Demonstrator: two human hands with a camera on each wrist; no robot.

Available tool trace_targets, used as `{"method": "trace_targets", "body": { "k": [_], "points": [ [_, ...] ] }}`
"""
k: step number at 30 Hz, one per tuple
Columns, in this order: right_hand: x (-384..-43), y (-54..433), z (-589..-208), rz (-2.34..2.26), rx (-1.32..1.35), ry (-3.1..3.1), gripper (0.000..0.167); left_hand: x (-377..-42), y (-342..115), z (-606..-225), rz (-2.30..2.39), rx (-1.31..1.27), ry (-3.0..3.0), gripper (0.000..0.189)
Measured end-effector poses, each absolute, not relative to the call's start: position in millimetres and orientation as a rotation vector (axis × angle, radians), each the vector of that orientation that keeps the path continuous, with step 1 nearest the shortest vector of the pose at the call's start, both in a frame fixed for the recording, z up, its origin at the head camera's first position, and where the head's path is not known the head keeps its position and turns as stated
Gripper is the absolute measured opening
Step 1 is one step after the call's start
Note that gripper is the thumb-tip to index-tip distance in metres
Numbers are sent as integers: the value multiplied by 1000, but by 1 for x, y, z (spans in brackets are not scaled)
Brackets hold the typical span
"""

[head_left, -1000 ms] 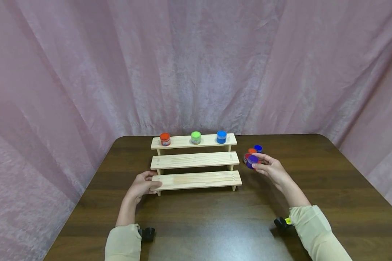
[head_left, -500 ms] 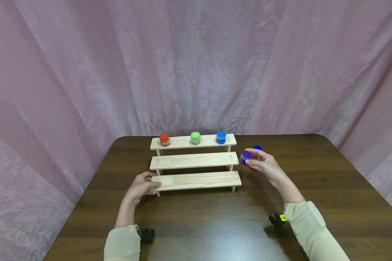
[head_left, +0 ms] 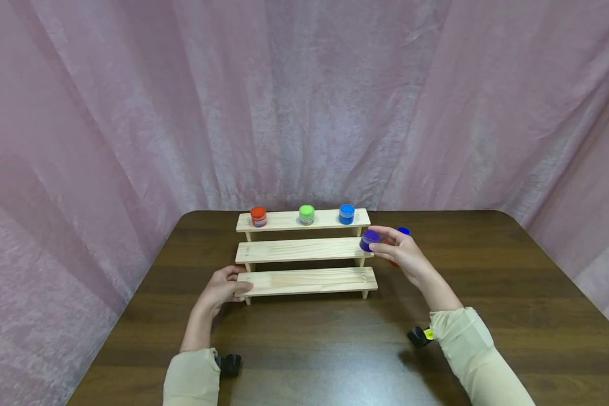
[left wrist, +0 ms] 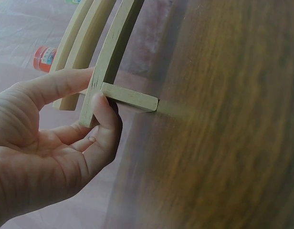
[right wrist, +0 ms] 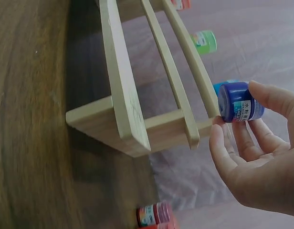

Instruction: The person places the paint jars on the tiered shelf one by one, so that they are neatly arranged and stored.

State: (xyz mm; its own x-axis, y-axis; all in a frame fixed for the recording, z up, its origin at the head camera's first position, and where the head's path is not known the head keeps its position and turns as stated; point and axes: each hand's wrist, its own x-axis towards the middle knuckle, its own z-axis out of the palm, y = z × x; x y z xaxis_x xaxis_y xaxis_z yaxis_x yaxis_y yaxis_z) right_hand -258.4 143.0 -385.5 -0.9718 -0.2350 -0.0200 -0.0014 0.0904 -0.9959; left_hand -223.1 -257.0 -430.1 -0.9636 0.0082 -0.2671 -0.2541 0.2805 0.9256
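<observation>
A three-step wooden rack (head_left: 304,281) stands on the table. My left hand (head_left: 224,290) grips the left end of its lowest step, thumb on top and fingers underneath, as the left wrist view also shows. My right hand (head_left: 403,256) pinches a small purple paint jar (head_left: 369,241) between thumb and fingers, at the right end of the middle step. In the right wrist view the labelled jar (right wrist: 241,102) lies beyond the step's end. Along the top step sit a red jar (head_left: 259,216), a green jar (head_left: 307,214) and a blue jar (head_left: 347,213).
Right of the rack, partly hidden behind my right hand, more jars stand on the brown table (head_left: 304,349), among them a dark blue jar (head_left: 403,230). The right wrist view shows a dark red jar (right wrist: 154,214) there. A pink curtain (head_left: 304,101) hangs behind the table.
My right hand has carried the purple jar leftward, from above the grouped jars to the right end of the middle step. My left hand keeps its grip on the rack.
</observation>
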Motion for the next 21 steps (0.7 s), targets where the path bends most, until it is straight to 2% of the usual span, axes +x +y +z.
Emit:
{"method": "trace_targets", "body": {
  "k": [21],
  "points": [
    [-264,103,-381,-1917,-292,2177,57,-224,-259,-430,1734,-248,2326,54]
  ]
}}
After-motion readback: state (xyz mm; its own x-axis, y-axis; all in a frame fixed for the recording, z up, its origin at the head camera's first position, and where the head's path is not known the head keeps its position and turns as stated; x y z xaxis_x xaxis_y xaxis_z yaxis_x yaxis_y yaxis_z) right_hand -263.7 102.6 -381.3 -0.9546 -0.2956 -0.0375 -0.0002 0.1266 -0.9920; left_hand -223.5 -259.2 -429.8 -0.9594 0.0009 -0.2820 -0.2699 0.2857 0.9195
